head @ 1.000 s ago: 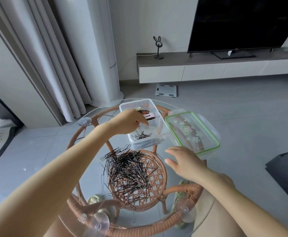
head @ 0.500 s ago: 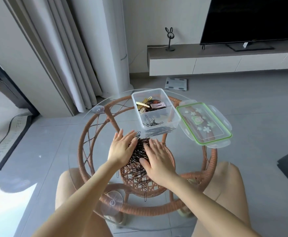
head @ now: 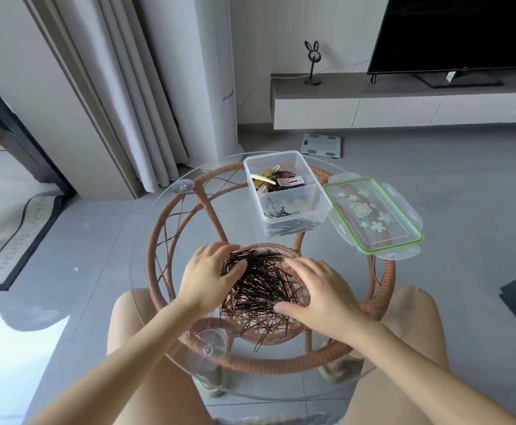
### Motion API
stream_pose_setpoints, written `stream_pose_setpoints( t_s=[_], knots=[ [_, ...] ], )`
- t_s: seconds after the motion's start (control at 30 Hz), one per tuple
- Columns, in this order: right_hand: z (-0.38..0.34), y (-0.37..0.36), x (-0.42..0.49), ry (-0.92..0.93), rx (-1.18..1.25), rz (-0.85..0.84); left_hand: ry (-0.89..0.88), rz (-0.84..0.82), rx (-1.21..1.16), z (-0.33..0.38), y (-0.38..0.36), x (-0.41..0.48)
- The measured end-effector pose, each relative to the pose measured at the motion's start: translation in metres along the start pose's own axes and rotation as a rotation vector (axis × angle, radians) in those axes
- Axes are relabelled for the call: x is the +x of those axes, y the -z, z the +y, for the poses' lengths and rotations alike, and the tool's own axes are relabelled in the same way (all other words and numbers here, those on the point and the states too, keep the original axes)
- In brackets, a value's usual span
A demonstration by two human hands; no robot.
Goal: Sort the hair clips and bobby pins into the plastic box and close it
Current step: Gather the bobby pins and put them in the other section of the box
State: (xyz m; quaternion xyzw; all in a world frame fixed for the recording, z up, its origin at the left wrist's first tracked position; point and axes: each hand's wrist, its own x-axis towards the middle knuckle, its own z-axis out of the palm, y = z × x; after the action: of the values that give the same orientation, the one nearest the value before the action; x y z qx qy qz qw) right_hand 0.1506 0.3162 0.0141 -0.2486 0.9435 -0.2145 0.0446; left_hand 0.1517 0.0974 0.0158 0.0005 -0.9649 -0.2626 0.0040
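The person sits at a round glass table (head: 146,271) with a rattan frame showing through the top, and both hands are down on a heap of dark bobby pins (head: 259,280) near the middle of it. The left hand (head: 210,276) lies on the left side of the heap, fingers spread and slightly curled over the pins, thumb pointing in across them; it presses on them rather than pinching any. The right hand (head: 318,289) rests on the right side, palm down, fingers loosely splayed and flat, cupping the edge of the heap without closing on anything. A few stray pins lie loose at the near edge of the heap.

Farther off sits the clear plastic box (head: 287,188), open, with a divider across it. Its far compartment holds the hair clips (head: 278,180), yellow, pink and dark ones in a jumble. Its near compartment holds a small cluster of bobby pins. Just to the right of the box, touching or nearly so, lies the lid (head: 373,214), clear with a green seal and flower prints, flat on the glass
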Motion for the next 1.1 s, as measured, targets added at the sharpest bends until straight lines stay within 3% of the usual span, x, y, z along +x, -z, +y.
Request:
stream_pose_setpoints(
  t_s=[0.13,0.3,0.6,1.1],
  knots=[
    [-0.003,0.002,-0.001,-0.016,-0.263,-0.117,0.075,-0.155,0.278,0.008,0.009,-0.013],
    [-0.02,-0.013,0.009,-0.021,-0.112,-0.052,0.015,-0.256,0.351,0.025,0.003,-0.019],
    [-0.017,-0.005,0.012,0.043,0.038,-0.009,0.042,-0.191,0.18,0.03,0.011,-0.014],
    [-0.006,0.056,0.011,-0.048,0.154,0.106,0.132,-0.178,0.066,0.022,0.055,-0.003]
  ],
)
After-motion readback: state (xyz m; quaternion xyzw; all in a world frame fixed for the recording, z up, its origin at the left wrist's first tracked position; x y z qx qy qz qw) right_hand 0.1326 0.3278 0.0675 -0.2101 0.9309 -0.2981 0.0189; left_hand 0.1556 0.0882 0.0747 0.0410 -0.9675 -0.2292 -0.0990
